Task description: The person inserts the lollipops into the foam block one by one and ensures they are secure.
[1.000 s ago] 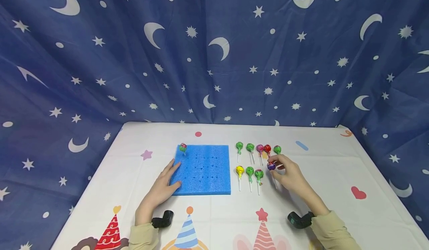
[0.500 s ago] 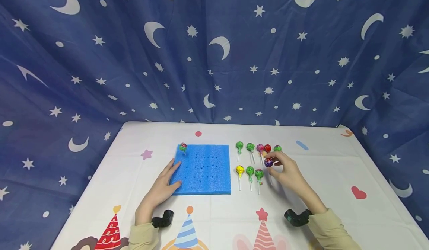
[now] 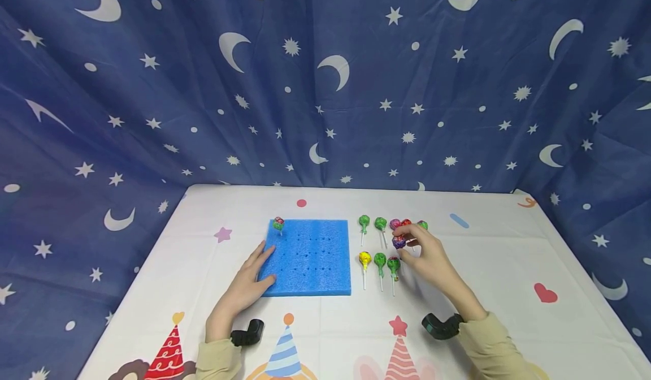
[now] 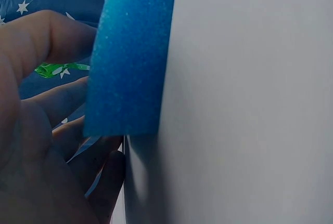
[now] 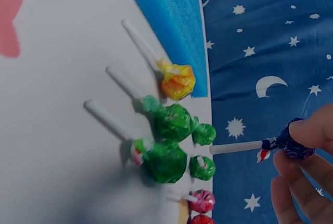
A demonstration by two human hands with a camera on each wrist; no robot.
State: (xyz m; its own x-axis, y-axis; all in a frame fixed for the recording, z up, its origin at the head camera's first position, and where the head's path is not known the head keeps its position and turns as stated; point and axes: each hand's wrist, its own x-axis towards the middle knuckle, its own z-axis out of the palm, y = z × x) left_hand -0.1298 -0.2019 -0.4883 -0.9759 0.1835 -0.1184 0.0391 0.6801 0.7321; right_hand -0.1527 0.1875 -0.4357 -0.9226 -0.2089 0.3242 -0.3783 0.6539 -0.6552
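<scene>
A purple-wrapped lollipop is pinched by its candy end between the thumb and fingers of my right hand, above the table. In the right wrist view its white stick points away from the hand. My left hand rests on the left edge of a blue foam block dotted with small holes, its fingers extended and touching it. One green and red lollipop stands upright in the block's far left corner. Beside my right hand lie a yellow lollipop and green ones in the nearer row.
The farther row has green lollipops, a pink one and a red one, partly hidden by my right hand. A white printed tablecloth covers the table. A blue curtain with moons and stars hangs behind.
My right hand has carried the purple lollipop a short way left and slightly farther from me, toward the farther row. The left hand and foam block have kept their places.
</scene>
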